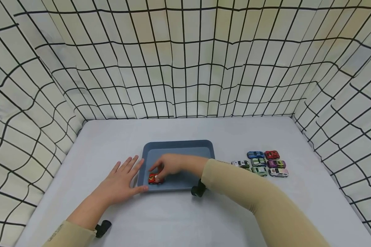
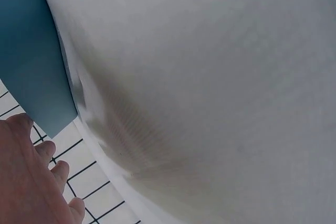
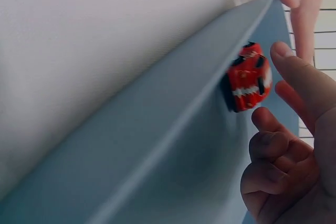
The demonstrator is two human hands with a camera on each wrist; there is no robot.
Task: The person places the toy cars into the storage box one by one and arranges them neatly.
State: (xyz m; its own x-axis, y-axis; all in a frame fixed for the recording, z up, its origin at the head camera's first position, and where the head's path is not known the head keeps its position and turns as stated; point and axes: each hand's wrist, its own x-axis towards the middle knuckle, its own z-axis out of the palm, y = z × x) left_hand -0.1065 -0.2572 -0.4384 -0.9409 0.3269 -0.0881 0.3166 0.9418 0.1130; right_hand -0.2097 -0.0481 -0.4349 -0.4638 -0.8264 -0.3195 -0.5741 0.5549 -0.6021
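Car [image 1: 152, 179] sits under right hand [image 1: 171, 164], grip part-open, holding nothing; left hand [image 1: 119, 181] spread, thumb at tray [image 1: 185, 150] rim. Car's red, white-marked, upright.

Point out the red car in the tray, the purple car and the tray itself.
Red car [image 3: 247, 75]: right wrist view, on its red bodywork.
Purple car [image 1: 276, 164]: head view, on the middle of its body.
Tray [image 1: 190, 151]: head view, on its bare floor.
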